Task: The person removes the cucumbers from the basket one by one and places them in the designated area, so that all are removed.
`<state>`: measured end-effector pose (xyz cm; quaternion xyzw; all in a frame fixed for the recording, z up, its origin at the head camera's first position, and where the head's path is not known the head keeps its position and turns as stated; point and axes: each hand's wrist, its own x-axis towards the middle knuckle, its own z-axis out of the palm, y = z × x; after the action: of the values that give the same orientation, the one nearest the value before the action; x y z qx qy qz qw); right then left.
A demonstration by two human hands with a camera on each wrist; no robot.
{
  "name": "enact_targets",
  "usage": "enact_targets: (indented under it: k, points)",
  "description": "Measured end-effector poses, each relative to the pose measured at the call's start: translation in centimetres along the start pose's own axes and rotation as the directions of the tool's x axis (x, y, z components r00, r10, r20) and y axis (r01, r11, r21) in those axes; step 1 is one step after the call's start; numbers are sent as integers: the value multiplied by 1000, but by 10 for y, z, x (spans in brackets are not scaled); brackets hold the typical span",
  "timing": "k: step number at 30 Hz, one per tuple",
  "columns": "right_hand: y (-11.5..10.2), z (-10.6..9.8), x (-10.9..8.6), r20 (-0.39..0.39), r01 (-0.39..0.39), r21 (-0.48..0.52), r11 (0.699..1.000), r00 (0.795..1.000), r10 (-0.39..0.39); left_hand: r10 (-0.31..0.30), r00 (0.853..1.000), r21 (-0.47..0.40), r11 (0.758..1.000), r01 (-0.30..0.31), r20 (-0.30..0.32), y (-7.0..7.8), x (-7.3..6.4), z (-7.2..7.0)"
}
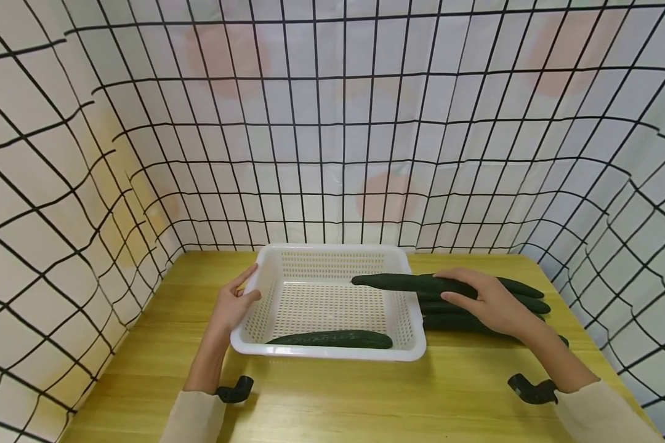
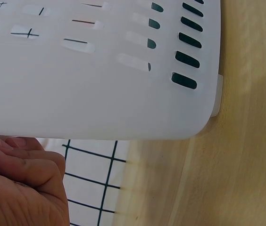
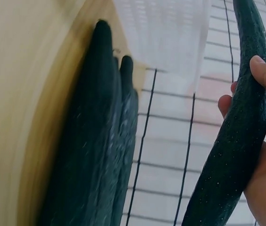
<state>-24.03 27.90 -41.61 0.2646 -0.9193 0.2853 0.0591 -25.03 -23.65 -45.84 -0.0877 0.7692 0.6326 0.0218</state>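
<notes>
My right hand [image 1: 487,301] grips a long dark green cucumber [image 1: 399,282], thumb on one side and fingers on the other. Its far end reaches over the right rim of a white plastic basket [image 1: 332,352]. In the right wrist view the held cucumber [image 3: 236,127] is raised above several other cucumbers [image 3: 90,127] lying side by side. My left hand [image 1: 231,307] holds the basket's left rim, thumb over the inside edge; in the left wrist view its curled fingers [image 2: 29,165] meet the rim. One cucumber [image 1: 338,339] lies inside the basket along the near wall.
The cucumber pile [image 1: 465,323] sits on the wooden table [image 1: 332,400] just right of the basket. Black wire mesh [image 1: 321,147] in front of pale patterned sheeting encloses the back and both sides. Each wrist carries a small black mount [image 1: 237,390].
</notes>
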Motion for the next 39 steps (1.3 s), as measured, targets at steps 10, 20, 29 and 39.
enact_targets:
  k: [10,20,29,39]
  points:
    - [25,-17,-40,-23,-89,-30,996,996,88,-7,1000,2,1000,7,1,-6,4,-1]
    - [51,-28,-82,-26,-131,-58,990,991,130,3,1000,36,999,-3,0,-4,0,-3]
    - [73,-29,-114,-16,-200,-63,978,980,200,7,996,58,998,-13,92,0,-2,-6]
    - [86,0,-117,-9,-53,-72,996,999,52,74,979,46,995,-84,189,-2,-3,-17]
